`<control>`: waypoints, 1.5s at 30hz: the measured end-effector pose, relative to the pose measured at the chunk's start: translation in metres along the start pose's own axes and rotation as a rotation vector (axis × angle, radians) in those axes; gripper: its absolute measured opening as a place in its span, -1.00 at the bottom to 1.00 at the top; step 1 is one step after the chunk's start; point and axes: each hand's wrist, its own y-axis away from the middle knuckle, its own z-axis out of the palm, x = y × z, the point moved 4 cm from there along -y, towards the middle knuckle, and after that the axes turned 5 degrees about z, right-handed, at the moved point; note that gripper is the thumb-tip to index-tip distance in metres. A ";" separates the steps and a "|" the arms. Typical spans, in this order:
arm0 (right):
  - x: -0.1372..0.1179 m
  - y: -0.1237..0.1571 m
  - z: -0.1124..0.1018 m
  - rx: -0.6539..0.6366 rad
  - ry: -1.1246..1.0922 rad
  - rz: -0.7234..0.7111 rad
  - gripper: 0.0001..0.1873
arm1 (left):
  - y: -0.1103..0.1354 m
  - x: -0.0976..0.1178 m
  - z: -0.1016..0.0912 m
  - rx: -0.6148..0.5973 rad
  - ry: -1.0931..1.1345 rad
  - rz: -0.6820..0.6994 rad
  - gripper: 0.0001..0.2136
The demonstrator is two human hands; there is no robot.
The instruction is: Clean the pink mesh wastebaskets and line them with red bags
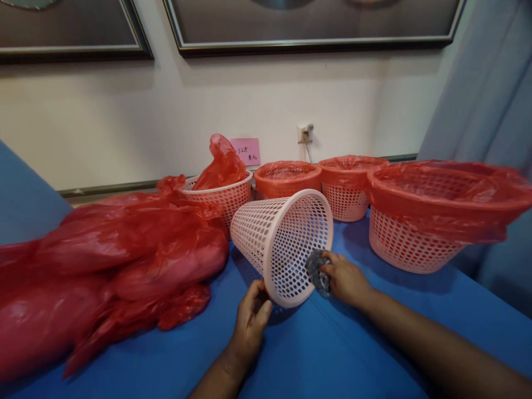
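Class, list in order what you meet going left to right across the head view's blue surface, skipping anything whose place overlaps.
Pile of red plastic bags, tipped pink basket, right hand, large red-lined basket.

A pale pink plastic wastebasket point(257, 226), its wall pierced all over with rounded holes, is tipped onto its side at the middle of the view, with its narrower base toward 10 o'clock and its open, smooth-rimmed mouth toward 4 o'clock. A crumpled dark-grey wad point(316, 270), its material hard to tell, is squeezed against the rim at the mouth's 4 o'clock.
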 end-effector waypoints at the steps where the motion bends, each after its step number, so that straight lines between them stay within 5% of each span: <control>1: 0.007 -0.005 0.000 0.033 0.015 0.057 -0.53 | 0.000 0.001 0.001 0.006 -0.013 0.001 -0.62; 5: 0.028 -0.013 0.000 0.156 0.020 0.259 -0.46 | 0.000 0.000 0.004 0.023 -0.045 -0.007 -0.70; 8: 0.024 -0.008 0.004 0.113 -0.144 0.269 -0.43 | -0.001 -0.004 0.004 0.053 -0.056 -0.009 -0.73; 14: -0.039 0.022 0.007 -0.083 -0.451 0.022 -0.50 | -0.004 -0.009 0.006 0.080 -0.046 -0.015 -0.75; 19: -0.089 0.034 -0.012 -0.082 -0.958 -0.069 -0.58 | 0.000 -0.009 0.004 0.064 -0.018 -0.018 -0.75; 24: -0.109 0.000 -0.053 -0.071 -1.447 -0.054 -0.68 | 0.002 -0.011 0.002 0.028 0.019 0.023 -0.67; 27: -0.090 -0.041 -0.076 0.110 -1.592 0.086 -0.57 | 0.002 -0.012 0.002 0.015 -0.035 0.047 -0.69; 29: -0.063 -0.067 -0.084 0.308 -1.538 0.190 -0.49 | 0.001 -0.010 0.003 0.013 -0.088 0.040 -0.75; 31: -0.027 -0.082 -0.086 0.520 -1.225 0.333 -0.49 | 0.001 -0.008 0.004 0.010 -0.116 0.032 -0.78; 37: 0.045 -0.056 -0.038 0.518 -0.835 0.504 -0.60 | -0.001 -0.005 0.006 0.026 -0.127 0.038 -0.81; 40: 0.036 -0.026 -0.012 0.360 -0.692 0.441 -0.59 | -0.002 -0.006 0.007 0.039 -0.129 0.058 -0.82; 45: -0.028 0.004 0.011 0.031 -0.596 0.203 -0.62 | -0.002 -0.010 0.006 0.052 -0.122 0.053 -0.82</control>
